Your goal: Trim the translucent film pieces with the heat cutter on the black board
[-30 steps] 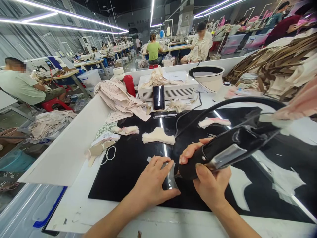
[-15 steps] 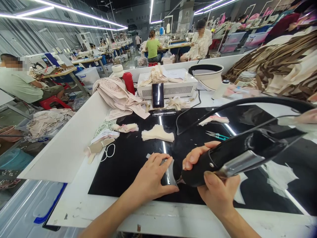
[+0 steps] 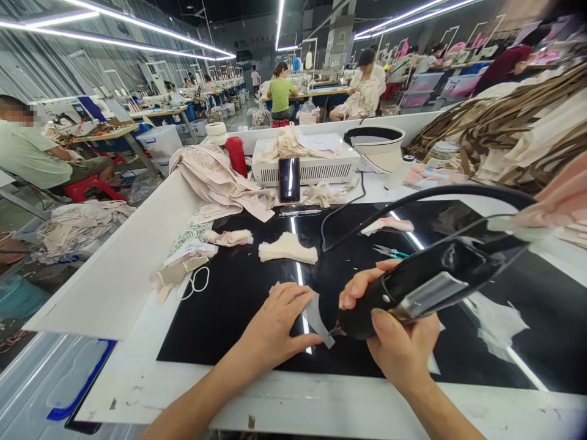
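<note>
My left hand (image 3: 277, 324) lies spread on the black board (image 3: 215, 330), its thumb and forefinger apart. Its fingertips touch a small curved grey piece (image 3: 316, 321) that lies flat on the board. Wrapped around a black handheld tool (image 3: 394, 296) is my right hand (image 3: 403, 348), thumb near the tool's metal lever. The tool slants up to the right, and its narrow tip points at the right edge of the grey piece; whether they touch I cannot tell. Thin white pieces (image 3: 498, 324) lie to the right, and a stack of cream pads (image 3: 288, 247) sits beyond my left hand.
Teal-handled scissors (image 3: 389, 252) lie behind the tool, whose cable (image 3: 435, 190) arches over the board. A phone (image 3: 289, 179) leans against a white box (image 3: 316, 165). Beige fabric (image 3: 215, 177) is heaped at left, brown-and-cream strips (image 3: 504, 122) at right. Other people sit farther off.
The tool and my right hand have shifted slightly left. My left thumb has drawn back a little, showing more of the grey piece. The whole view has moved slightly.
</note>
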Demonstrator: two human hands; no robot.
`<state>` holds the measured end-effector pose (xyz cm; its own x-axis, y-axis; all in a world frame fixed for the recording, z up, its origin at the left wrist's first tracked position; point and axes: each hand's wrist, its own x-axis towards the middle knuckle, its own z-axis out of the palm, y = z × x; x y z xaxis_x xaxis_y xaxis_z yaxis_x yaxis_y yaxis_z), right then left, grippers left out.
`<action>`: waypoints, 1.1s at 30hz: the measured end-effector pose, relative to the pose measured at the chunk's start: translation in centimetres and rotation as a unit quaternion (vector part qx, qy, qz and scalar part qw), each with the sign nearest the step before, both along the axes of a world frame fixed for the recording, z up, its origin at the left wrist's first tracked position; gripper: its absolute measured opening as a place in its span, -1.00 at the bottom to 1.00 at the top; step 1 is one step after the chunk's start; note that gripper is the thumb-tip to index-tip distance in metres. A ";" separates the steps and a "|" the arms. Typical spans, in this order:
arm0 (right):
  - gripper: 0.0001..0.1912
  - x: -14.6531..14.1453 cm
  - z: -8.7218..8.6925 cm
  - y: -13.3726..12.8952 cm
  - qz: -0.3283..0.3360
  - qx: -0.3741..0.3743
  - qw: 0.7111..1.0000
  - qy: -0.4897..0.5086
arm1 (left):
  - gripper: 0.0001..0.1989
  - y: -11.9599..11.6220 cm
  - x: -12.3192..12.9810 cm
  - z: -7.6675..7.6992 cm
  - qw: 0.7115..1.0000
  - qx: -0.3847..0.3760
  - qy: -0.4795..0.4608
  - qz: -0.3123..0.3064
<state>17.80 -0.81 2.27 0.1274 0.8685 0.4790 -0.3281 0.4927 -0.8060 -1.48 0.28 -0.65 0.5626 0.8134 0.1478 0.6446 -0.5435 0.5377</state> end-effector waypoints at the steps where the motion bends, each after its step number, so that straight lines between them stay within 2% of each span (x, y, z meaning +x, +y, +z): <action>1: -0.61 0.4 0.1 0.1 -0.009 0.000 1.000 -0.004 | -0.48 0.0 0.0 0.0 1.000 0.008 -0.001 0.001; 4: -0.63 1.7 0.4 0.7 -0.051 0.001 0.999 -0.017 | -0.81 0.0 0.0 0.1 1.000 0.024 -0.005 -0.007; 6: -0.63 2.5 0.6 1.1 -0.083 -0.002 0.996 -0.020 | -0.89 -0.2 0.1 0.2 0.999 0.025 -0.013 -0.025; 11: -0.62 2.7 1.2 1.7 -0.121 -0.001 0.993 0.007 | -0.84 -0.5 0.3 0.4 0.996 0.034 -0.036 -0.072; 16: -0.63 1.0 1.3 1.4 -0.081 0.005 0.997 0.009 | -0.80 -0.1 0.1 0.0 0.992 0.065 -0.079 -0.071; 21: -0.61 -0.5 0.8 1.5 -0.032 0.013 0.999 0.015 | -0.83 0.3 -0.1 -0.6 0.991 0.073 -0.075 -0.081; 33: -0.62 -0.7 0.4 1.2 -0.028 0.019 0.999 -0.004 | -0.85 0.0 0.0 -0.7 0.995 0.048 -0.045 -0.070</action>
